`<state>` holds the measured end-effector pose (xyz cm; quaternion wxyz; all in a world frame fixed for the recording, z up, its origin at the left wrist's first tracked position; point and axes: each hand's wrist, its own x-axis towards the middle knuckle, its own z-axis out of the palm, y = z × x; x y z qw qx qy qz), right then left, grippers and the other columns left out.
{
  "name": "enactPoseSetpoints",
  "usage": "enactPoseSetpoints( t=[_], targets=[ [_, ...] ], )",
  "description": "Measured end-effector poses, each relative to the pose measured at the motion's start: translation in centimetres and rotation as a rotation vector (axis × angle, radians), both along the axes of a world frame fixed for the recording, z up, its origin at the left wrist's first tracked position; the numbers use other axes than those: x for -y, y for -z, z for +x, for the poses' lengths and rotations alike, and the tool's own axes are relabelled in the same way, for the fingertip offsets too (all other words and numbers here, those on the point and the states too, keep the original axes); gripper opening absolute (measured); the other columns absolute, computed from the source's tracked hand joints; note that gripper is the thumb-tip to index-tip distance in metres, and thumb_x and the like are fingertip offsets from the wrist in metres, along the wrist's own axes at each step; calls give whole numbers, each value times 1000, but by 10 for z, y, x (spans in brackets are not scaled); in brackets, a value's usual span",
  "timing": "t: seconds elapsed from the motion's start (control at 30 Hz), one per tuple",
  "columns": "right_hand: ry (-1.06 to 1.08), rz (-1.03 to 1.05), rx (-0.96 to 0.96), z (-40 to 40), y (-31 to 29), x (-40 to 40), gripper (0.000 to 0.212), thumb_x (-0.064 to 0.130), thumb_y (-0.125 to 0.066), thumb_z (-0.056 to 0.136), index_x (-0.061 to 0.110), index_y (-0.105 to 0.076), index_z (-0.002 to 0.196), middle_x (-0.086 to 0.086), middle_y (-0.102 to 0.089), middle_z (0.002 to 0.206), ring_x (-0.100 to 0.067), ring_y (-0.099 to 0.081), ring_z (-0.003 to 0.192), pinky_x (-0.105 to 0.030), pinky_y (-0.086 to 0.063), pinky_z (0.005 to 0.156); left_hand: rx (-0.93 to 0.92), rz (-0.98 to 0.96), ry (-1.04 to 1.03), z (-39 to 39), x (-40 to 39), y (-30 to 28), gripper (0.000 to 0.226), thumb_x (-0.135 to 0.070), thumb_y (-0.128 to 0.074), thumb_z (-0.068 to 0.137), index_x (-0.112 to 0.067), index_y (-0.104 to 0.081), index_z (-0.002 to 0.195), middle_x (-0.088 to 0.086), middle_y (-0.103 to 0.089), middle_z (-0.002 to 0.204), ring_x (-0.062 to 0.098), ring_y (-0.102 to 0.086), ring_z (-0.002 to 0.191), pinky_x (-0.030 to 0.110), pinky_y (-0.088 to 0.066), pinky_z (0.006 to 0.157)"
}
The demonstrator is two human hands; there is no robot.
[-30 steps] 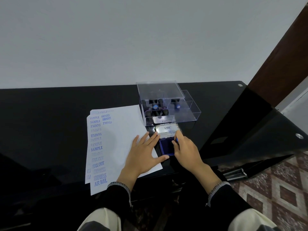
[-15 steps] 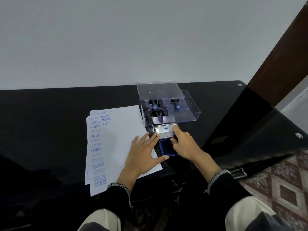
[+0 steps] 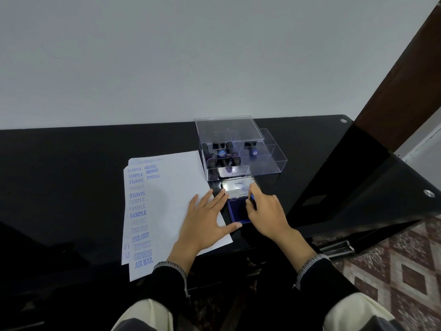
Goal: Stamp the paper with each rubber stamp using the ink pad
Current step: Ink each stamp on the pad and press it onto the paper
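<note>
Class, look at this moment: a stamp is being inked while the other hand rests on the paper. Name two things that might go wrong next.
1. The left hand lies flat on the paper, its thumb by the open ink pad; it may pick up ink and smudge the sheet.
2. The right hand grips the stamp at the pad's edge, so the stamp might ink unevenly and print faintly.
</note>
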<state>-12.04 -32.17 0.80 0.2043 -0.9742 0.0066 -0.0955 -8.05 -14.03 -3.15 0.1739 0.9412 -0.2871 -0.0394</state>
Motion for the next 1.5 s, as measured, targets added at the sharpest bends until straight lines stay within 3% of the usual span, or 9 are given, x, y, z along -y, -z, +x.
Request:
enactPoseSetpoints(
  t=[0.07,0.23,0.37,0.47,0.63,0.77,0.97,1.27,1.5],
  targets=[
    [5,46,-56,9,-5,1,16,11,-51,88,17,-36,84,-5,-55,60,-30,-52,56,-32,-30,61,-5,3,2,0,0,0,97,-89,-17,74,-34,-9,154,-18,-5,160,10,2,149,43,3,121],
    [-7,138,-157,24,-15,0,12,9,-50,83,18,-43,83,-2,-62,77,-29,-56,70,-37,-45,61,-7,10,-10,1,0,1,95,-88,-21,76,-35,-10,154,-20,-5,160,9,3,148,42,4,121],
    [-12,129,-101,19,-11,0,17,6,-50,85,17,-37,82,-5,-52,61,-29,-48,56,-32,-30,52,-3,10,-9,0,0,0,95,-88,-20,75,-35,-10,154,-20,-4,160,9,3,148,41,5,120],
    [-5,115,-27,7,-1,0,20,7,-50,90,19,-34,83,-4,-50,57,-29,-49,54,-29,-28,58,-3,4,-9,0,0,0,96,-89,-19,75,-35,-10,154,-21,-4,160,8,3,148,42,5,121],
    [46,42,84,-11,17,-2,19,16,-46,96,24,-33,85,2,-55,67,-19,-50,60,-37,-41,72,0,1,-11,0,1,0,95,-88,-23,76,-35,-9,154,-20,-4,159,9,2,148,42,4,121],
    [47,47,109,-12,21,-2,19,16,-46,97,23,-34,84,1,-56,68,-19,-51,61,-37,-41,73,-2,-9,-13,0,0,0,94,-87,-24,77,-35,-10,154,-21,-4,159,9,2,148,42,4,121],
    [-22,118,-35,5,-2,3,18,10,-49,92,18,-35,84,-8,-54,61,-28,-51,55,-37,-37,53,-4,-9,-10,0,0,1,95,-88,-23,76,-35,-11,154,-20,-5,160,9,2,148,42,4,121],
    [-2,152,-324,36,-22,5,7,6,-45,81,12,-41,83,-14,-56,81,-35,-52,77,-40,-41,63,-10,-8,-10,1,0,1,94,-87,-24,77,-34,-11,154,-21,-4,159,9,2,148,41,5,121],
    [-12,182,-212,18,-15,3,13,6,-46,89,16,-37,87,-10,-57,71,-31,-53,64,-42,-44,58,-1,1,-10,1,0,1,95,-88,-22,76,-35,-10,154,-20,-5,160,10,1,148,42,4,121]
  ],
)
